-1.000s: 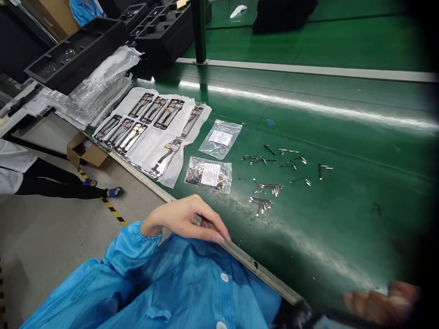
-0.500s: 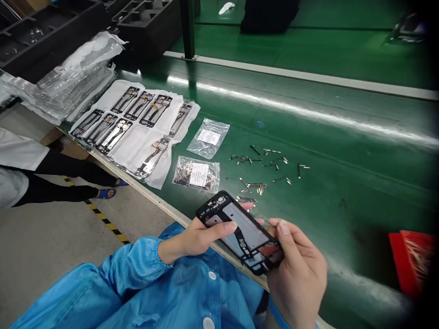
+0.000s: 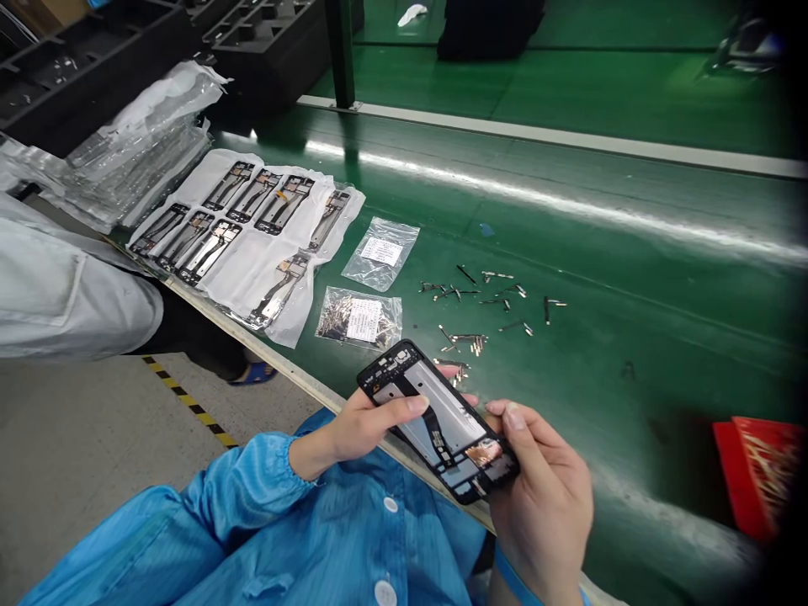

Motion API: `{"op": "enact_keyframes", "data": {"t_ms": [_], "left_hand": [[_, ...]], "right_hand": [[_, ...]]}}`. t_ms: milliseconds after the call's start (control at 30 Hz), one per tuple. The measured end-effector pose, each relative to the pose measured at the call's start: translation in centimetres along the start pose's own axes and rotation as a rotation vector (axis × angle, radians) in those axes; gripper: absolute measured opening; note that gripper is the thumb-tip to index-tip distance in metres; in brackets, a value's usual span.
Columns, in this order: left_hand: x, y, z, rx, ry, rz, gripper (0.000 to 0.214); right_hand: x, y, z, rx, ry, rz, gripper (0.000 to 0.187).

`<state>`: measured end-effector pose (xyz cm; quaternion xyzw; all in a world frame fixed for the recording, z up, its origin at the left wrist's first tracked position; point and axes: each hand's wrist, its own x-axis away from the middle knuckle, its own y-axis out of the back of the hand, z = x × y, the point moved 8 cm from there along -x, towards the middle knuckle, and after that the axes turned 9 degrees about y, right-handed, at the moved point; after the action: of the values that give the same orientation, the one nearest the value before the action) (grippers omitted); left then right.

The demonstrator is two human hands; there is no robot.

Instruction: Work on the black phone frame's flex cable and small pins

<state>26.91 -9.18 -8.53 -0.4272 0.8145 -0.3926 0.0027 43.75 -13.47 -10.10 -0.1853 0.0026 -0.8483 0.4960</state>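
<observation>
Both my hands hold a black phone middle frame [image 3: 438,421] with a ribbon cable and a copper patch on it, above the edge of the green belt. My left hand [image 3: 369,429] grips its upper left end, thumb across the face. My right hand [image 3: 543,497] pinches its lower right corner. Just beyond the frame lies a heap of small metal parts [image 3: 451,369], with more scattered [image 3: 480,307] farther up. Several similar frames lie on a white sheet [image 3: 246,244]. Two zip bags, one of them holding small parts [image 3: 358,318], lie between the sheet and the scattered parts.
A stack of clear plastic trays [image 3: 139,151] and black foam trays [image 3: 271,42] stand at the back left. A red bin [image 3: 757,471] sits at the right edge of the belt. A co-worker's white-coated arm or body [image 3: 63,286] is at the left.
My hands have brought the phone frame up over the belt edge, and it has shifted little in the last half second. The white-coated person has moved farther into view at the left.
</observation>
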Motion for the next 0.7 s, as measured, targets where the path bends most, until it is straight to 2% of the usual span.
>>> {"op": "enact_keyframes", "data": {"t_ms": [267,400,500,600,700], "left_hand": [[0.0,-0.2,-0.2,-0.010,-0.008,-0.012,0.062],[0.1,0.1,-0.5,-0.022,-0.008,-0.049,0.061],[0.1,0.5,-0.6,-0.027,-0.002,-0.063,0.063],[0.2,0.8,-0.3,-0.034,-0.011,-0.072,0.062],[0.3,0.3,0.1,-0.063,-0.020,-0.075,0.061]], "right_hand": [[-0.1,0.5,-0.6,0.008,0.005,0.017,0.045],[-0.1,1.7,0.7,0.128,0.214,-0.071,0.040],[0.0,2.1,1.8,0.197,0.334,-0.060,0.034],[0.6,2.0,3.6,0.346,0.499,0.011,0.024],[1.6,0.8,5.4,0.522,0.687,0.162,0.017]]}}
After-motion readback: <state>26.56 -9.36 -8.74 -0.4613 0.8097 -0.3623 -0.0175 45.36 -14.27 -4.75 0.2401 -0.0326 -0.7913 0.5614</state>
